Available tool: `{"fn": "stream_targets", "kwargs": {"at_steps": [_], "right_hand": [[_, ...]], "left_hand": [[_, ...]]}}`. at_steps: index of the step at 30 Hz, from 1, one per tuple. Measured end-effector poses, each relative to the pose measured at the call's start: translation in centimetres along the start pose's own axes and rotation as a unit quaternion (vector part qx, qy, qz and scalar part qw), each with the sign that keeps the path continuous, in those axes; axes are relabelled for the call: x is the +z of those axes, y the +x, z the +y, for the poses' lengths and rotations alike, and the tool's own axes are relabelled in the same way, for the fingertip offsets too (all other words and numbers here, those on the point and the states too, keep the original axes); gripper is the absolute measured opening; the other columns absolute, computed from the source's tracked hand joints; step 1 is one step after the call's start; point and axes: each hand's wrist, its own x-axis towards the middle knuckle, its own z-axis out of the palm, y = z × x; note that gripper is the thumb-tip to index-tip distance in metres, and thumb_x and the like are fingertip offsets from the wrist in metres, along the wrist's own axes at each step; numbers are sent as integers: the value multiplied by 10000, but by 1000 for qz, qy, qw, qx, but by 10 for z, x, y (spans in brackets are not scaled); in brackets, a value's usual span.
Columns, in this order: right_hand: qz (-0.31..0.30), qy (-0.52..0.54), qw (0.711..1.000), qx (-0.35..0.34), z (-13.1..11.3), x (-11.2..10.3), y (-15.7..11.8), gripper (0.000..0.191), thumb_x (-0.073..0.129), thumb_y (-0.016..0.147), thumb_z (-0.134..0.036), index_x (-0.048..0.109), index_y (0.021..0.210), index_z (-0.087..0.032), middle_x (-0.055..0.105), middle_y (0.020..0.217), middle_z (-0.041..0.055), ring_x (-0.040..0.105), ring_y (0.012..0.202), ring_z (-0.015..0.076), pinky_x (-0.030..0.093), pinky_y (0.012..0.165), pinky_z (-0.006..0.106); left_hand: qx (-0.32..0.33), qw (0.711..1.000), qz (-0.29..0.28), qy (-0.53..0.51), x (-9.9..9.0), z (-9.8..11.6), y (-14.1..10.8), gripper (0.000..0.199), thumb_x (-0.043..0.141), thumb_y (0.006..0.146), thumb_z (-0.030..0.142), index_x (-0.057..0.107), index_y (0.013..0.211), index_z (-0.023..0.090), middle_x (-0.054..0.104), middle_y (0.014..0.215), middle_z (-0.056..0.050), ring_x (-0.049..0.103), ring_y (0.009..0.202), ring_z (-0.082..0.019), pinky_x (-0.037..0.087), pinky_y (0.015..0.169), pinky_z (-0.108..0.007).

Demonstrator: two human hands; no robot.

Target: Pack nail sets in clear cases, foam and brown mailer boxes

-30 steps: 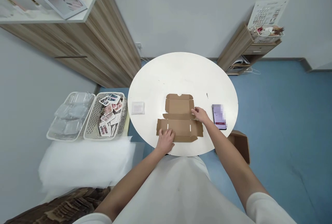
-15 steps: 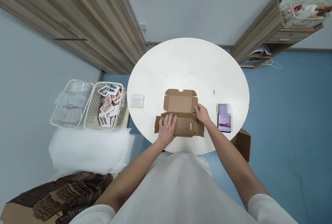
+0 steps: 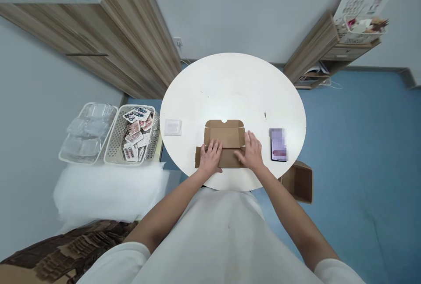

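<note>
A brown cardboard box (image 3: 226,136), partly unfolded with its lid panel spread away from me, lies near the front of the round white table (image 3: 230,86). My left hand (image 3: 211,157) rests on the box's left part, fingers stretched over the cardboard and holding nothing. At the right side of the box is my right hand (image 3: 252,151), its thumb apart from the fingers and touching or just over the near panel. Part of that near panel is hidden under both hands.
On the table, a small clear packet (image 3: 173,127) lies left and a phone (image 3: 278,144) right. White baskets (image 3: 113,143) with printed cards and clear plastic cases stand left, above white wrapping sheets (image 3: 108,192) and stacked flat cardboard (image 3: 72,249). An open carton (image 3: 301,183) sits below right.
My right hand has let go of the box's right edge and opened over its right side. The near panel's side flaps stick out less. The whole view has shifted slightly.
</note>
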Motion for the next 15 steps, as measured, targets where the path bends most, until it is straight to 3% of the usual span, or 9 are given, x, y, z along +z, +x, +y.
{"fn": "stream_targets", "kwargs": {"at_steps": [3,8,10,12,15], "right_hand": [[-81,-72,984,-142,-7,3,-17,925,515,670,-558,88,1374,-138,138,1438,136,33,1316,315,85,1015,487],[-113,-109,980,-123,-9,20,-26,1004,608,603,-508,78,1376,-149,177,1428,140,56,1317,310,23,1018,527],[-113,-110,981,-113,-9,24,-26,1000,615,604,-487,74,1376,-155,167,1431,136,56,1318,304,28,1015,531],[-113,-109,982,-109,-9,26,-26,997,616,606,-476,68,1375,-158,158,1434,133,56,1319,299,35,1013,530],[-112,-105,983,-104,-9,28,-27,993,609,612,-468,51,1374,-164,145,1438,124,61,1320,290,50,1007,530]], "left_hand": [[9,1000,6,3,-1,0,1,1096,742,468,434,165,1368,194,186,1424,-136,-14,1314,-341,44,1020,-549],[-3,1000,21,1,0,-3,-9,1152,742,427,486,154,1369,177,148,1431,-151,-36,1310,-351,22,1015,-551],[-61,997,39,-24,6,-10,-25,1194,729,418,530,115,1373,159,100,1435,-170,-37,1307,-361,40,1005,-562],[-159,982,64,-75,16,-22,-44,1196,702,445,563,76,1372,138,76,1431,-199,8,1303,-376,112,984,-573],[-263,939,93,-199,34,-42,-68,970,601,625,535,107,1359,138,259,1375,-213,248,1259,-339,278,942,-508]]}}
